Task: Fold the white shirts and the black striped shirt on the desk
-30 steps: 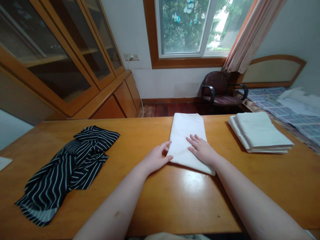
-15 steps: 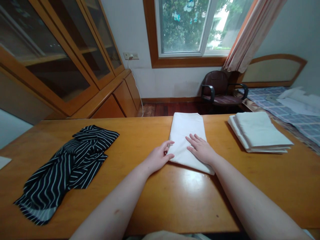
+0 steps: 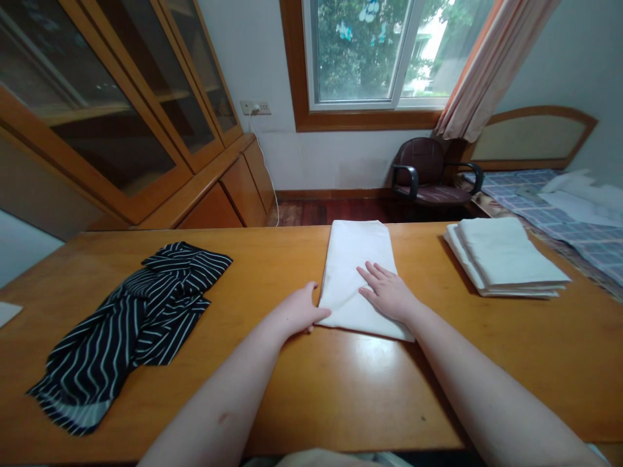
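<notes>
A folded white cloth lies lengthwise in the middle of the wooden table. My right hand rests flat on its near half, fingers stretched out and apart. My left hand sits at the cloth's near left corner, fingers curled in against the edge; whether it pinches the fabric is hidden. A crumpled black cloth with white stripes lies on the table to the left. A stack of folded white cloths sits at the right.
A dark armchair stands beyond the table under the window. Glass-fronted wooden cabinets line the left wall. A bed with a checked cover is at the right. A white sheet's corner shows at the far left.
The white cloth's near end has swung left and squared up with the table. My left hand slid from on top of the cloth to its left edge, fingers curling in. The right hand shifted slightly left.
</notes>
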A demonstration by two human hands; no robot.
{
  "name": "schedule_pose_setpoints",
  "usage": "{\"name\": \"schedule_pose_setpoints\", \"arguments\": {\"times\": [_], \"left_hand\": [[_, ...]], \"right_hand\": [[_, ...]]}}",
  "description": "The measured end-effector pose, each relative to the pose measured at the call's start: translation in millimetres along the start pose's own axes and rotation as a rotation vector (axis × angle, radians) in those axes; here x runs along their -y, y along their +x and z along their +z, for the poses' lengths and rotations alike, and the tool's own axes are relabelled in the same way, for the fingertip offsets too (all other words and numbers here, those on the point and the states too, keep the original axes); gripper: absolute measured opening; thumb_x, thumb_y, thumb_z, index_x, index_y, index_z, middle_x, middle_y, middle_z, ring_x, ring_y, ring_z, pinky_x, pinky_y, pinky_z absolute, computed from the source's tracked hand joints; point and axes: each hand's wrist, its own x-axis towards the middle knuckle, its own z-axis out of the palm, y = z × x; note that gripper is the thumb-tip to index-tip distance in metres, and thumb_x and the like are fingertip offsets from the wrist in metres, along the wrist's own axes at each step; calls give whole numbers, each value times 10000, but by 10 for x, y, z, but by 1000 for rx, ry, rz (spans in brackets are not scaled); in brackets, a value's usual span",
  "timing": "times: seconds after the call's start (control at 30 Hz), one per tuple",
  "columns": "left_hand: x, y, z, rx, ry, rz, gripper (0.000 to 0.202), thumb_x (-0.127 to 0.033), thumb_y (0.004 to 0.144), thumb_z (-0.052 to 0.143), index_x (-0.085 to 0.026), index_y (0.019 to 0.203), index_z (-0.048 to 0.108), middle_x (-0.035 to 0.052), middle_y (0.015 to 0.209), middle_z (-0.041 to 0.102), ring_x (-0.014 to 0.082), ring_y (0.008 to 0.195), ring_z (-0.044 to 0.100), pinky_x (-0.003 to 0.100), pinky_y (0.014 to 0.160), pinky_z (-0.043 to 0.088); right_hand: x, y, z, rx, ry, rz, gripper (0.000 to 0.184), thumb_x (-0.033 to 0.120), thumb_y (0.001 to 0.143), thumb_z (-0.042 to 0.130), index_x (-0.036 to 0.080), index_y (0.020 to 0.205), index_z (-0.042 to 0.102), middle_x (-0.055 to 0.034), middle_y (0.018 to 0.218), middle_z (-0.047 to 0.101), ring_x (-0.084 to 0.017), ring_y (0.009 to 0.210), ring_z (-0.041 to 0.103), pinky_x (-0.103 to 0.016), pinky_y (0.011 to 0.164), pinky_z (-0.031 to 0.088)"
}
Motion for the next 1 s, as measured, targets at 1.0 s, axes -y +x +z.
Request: {"name": "schedule_pose_setpoints", "arguments": {"times": [1.0], "left_hand": [[-221,63,259,-518,355,603,399,-195,894,389,-241,1272,508,73,1350,496,225,1242,434,416,1048,334]], "right_hand": [[134,13,16,-33,-34,-8,623,558,914,287,238,1447,315,-95,1507,263,-282,1375,248,-438,1065,272]]}}
